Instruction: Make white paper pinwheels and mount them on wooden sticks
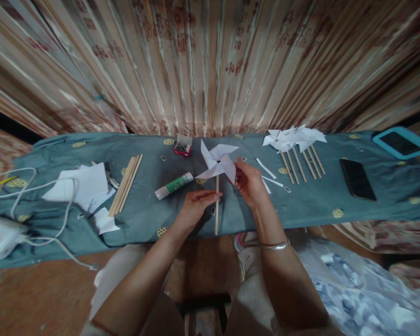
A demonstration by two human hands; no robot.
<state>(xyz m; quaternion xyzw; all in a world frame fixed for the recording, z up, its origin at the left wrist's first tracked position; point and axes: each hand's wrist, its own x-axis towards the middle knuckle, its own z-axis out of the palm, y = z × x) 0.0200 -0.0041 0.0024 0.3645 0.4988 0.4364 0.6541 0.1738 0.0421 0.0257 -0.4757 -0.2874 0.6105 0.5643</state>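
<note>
A white paper pinwheel [218, 161] on a wooden stick [217, 215] stands upright over the blue-grey cloth [315, 205]. My left hand [195, 207] pinches the stick just below the paper wheel. My right hand [249, 181] holds the wheel's lower right blade, its fingers closed on the paper. A silver pin sits at the wheel's centre. A green and white glue stick [173, 185] lies just left of my left hand.
Several finished pinwheels [294, 139] lie at the back right, paper strips [266, 168] beside them. Loose wooden sticks [126, 184] and white paper sheets [82, 184] lie left. A small pin box [182, 146], a black phone [357, 179], a blue-cased device [402, 142], and white cables [38, 196].
</note>
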